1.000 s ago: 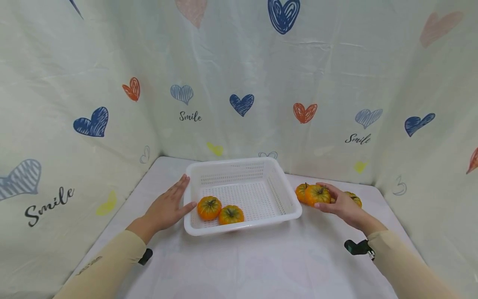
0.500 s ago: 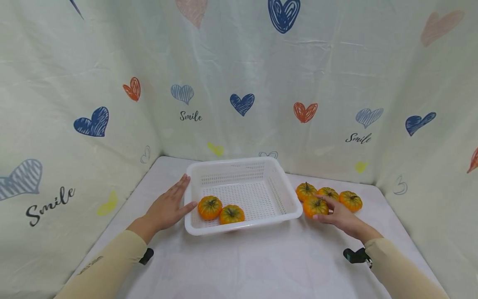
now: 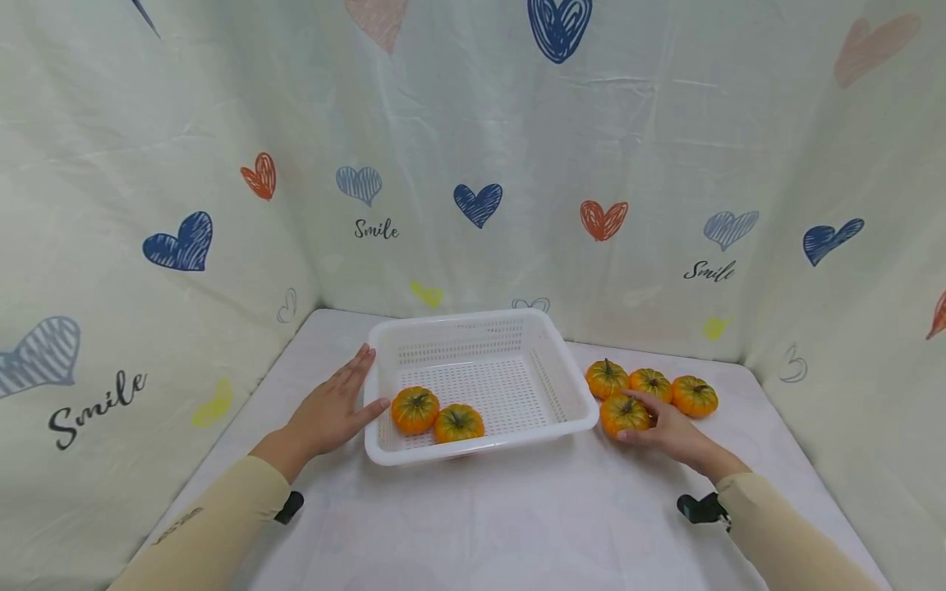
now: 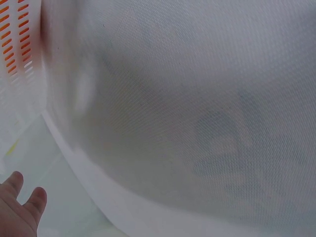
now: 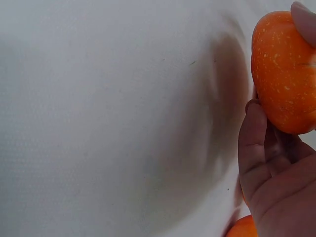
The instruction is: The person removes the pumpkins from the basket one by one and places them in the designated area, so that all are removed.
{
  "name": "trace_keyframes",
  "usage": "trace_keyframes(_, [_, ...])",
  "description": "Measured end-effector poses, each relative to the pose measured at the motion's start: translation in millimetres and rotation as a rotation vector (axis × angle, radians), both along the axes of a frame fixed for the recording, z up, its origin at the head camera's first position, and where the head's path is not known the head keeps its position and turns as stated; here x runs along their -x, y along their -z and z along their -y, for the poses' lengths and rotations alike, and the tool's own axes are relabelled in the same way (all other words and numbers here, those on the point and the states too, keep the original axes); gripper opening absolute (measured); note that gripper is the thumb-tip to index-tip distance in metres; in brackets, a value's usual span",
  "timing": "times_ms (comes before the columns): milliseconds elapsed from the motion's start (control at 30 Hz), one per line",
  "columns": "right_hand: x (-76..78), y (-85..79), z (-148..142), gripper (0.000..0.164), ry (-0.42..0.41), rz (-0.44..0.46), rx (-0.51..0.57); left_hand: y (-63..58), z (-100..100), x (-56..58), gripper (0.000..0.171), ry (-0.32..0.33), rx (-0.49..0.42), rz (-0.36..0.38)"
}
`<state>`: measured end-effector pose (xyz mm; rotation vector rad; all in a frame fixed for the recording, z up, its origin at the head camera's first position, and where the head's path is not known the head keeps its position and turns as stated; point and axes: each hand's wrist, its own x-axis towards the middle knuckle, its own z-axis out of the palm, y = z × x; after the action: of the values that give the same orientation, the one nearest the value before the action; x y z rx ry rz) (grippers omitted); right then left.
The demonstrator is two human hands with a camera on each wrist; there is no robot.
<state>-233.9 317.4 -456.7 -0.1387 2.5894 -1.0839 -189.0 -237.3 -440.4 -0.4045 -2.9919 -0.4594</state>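
In the head view, a white perforated plastic basket (image 3: 510, 390) stands on the table with two small orange-green pumpkins (image 3: 415, 410) in its front left part. My left hand (image 3: 328, 414) lies along the basket's left rim, fingers straight and thumb spread over the edge. To the right of the basket, my right hand (image 3: 674, 431) holds a small pumpkin (image 3: 623, 415) between thumb and fingers. The right wrist view shows this pumpkin's smooth orange side (image 5: 284, 74) with the thumb above and fingers below. Only two fingertips (image 4: 34, 202) of the left hand are clear in the left wrist view.
Behind the held pumpkin, three more pumpkins (image 3: 650, 383) sit in a row near the table's back right edge. A white cloth (image 3: 473, 525) covers the table. Curtains (image 3: 532, 148) printed with hearts hang at the back and both sides.
The right hand has brought its pumpkin forward from the group by the basket, uncovering the three behind; in the last half second it has hardly moved. The left hand has stayed on the rim.
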Motion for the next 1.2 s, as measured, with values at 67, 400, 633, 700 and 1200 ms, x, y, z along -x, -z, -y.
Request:
trace_keyframes(67, [0.4,2.4,-1,0.097,0.000,-0.008,-0.011,-0.2,0,0.0,0.091,0.000,0.000,0.000])
trace_keyframes(400, [-1.1,10.6,2,0.097,-0.008,-0.049,-0.071,-0.4,0,-0.3,0.091,0.005,-0.008,0.003])
trace_keyframes(633, [-2.2,11.8,2,0.101,0.004,-0.046,-0.091,0.8,1,-0.3,0.092,0.006,-0.016,0.013])
trace_keyframes(700, [-2.7,12.9,2,0.102,0.008,-0.047,-0.088,0.5,1,-0.3,0.092,0.008,-0.016,0.012])
trace_keyframes(1200, [-0.2,20.9,0,0.109,0.029,-0.074,-0.118,-1.9,0,-1.1,0.091,0.009,-0.013,0.009])
